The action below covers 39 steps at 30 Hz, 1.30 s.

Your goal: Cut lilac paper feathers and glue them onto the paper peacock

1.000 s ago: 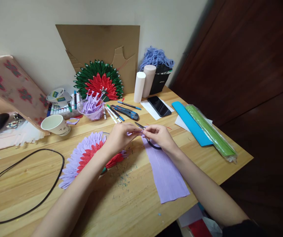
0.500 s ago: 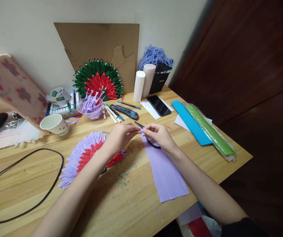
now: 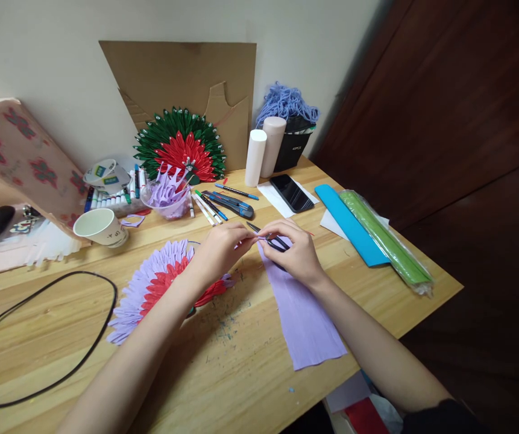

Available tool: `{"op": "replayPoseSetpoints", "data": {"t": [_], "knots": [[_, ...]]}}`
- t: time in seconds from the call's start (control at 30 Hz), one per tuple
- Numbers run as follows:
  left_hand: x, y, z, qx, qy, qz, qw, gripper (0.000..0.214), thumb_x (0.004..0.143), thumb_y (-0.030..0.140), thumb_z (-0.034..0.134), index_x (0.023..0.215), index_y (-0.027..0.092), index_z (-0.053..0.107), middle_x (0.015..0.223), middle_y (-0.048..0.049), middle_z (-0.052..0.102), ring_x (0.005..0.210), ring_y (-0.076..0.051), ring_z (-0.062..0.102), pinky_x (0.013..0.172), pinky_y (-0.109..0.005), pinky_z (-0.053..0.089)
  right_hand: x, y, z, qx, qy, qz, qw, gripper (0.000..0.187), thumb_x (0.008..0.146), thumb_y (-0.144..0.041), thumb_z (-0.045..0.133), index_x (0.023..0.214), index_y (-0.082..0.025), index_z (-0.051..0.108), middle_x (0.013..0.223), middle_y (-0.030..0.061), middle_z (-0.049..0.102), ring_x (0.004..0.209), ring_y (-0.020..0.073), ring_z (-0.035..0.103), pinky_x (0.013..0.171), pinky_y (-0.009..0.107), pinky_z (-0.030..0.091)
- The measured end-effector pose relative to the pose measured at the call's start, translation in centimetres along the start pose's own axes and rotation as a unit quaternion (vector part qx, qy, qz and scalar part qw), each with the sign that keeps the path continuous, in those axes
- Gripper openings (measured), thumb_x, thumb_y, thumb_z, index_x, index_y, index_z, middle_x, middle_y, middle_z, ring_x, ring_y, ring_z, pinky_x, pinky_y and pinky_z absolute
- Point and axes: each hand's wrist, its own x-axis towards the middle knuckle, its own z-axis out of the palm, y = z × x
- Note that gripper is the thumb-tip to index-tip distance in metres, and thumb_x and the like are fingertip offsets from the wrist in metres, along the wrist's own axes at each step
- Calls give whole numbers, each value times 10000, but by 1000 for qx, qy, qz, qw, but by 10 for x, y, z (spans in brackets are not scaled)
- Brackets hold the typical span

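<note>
My left hand and my right hand meet fingertip to fingertip above the table. Pinched between them is a small bit of purple crepe paper, mostly covered by the fingers. Black-handled scissors lie under my right hand, partly hidden. Beneath them a long purple crepe paper strip runs toward the table's front edge. Beside my left forearm rests a fan of purple and red paper petals, partly covered by the arm.
A bowl of purple scraps, markers, a utility knife and a paper cup stand or lie behind. A phone, blue paper and a green roll are rightward. A black cord loops at left.
My right hand has shifted its fingers, with the index finger now arched further over the pinched paper. My left hand stays nearly in place.
</note>
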Motion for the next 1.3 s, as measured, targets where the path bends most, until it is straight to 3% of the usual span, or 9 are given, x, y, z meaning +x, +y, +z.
{"op": "replayPoseSetpoints", "data": {"t": [0.37,0.53,0.63,0.73,0.83,1.0,1.13,1.3], "knots": [[2,8,4,-5,8,-40,999,132,752,130,534,758,128,666,658,-30,630,578,-100,545,576,-218,431,-2,2,2,-47,24,-14,998,52,717,-145,604,726,-192,624,720,19,617,727,169,558,700,310,460],[1,0,-12,24,46,-68,996,110,719,151,564,715,138,673,642,-30,642,567,-107,545,560,-220,428,-2,7,2,-36,57,25,997,38,706,-150,602,700,-188,607,716,18,608,678,155,544,657,294,451],[1,-1,-21,-28,78,-124,989,141,741,217,571,754,143,691,693,-43,680,581,-113,573,550,-216,440,-1,10,2,3,75,58,996,15,726,-189,600,715,-184,609,738,23,609,676,149,552,648,286,458],[2,1,-16,-128,21,-166,977,200,746,286,587,821,145,707,748,-57,705,605,-123,599,539,-217,457,0,11,4,61,53,79,994,32,736,-216,605,733,-185,610,756,27,611,702,152,576,660,279,477],[4,1,-3,-246,-38,-210,945,218,724,312,618,811,134,707,768,-67,715,641,-138,623,579,-238,491,-1,10,6,91,33,83,992,41,734,-228,613,744,-188,608,760,29,612,704,151,585,667,279,493],[4,-3,7,-335,-29,-266,904,157,685,274,653,724,129,695,733,-56,716,662,-138,639,653,-262,513,-3,5,6,41,30,30,998,17,750,-206,598,756,-199,612,793,32,627,764,167,596,729,306,494],[5,-3,5,-309,-22,-283,908,106,678,227,637,658,134,685,643,-29,694,594,-114,612,607,-231,495,-4,3,6,-52,28,-54,997,82,753,-153,579,778,-219,621,810,27,654,806,184,590,777,338,465],[6,-2,5,-294,-22,-294,909,127,685,215,602,621,140,683,602,-19,672,547,-100,575,538,-205,451,-5,7,6,-99,9,-94,991,117,758,-132,557,796,-222,622,802,29,665,786,183,593,742,322,465]]}}
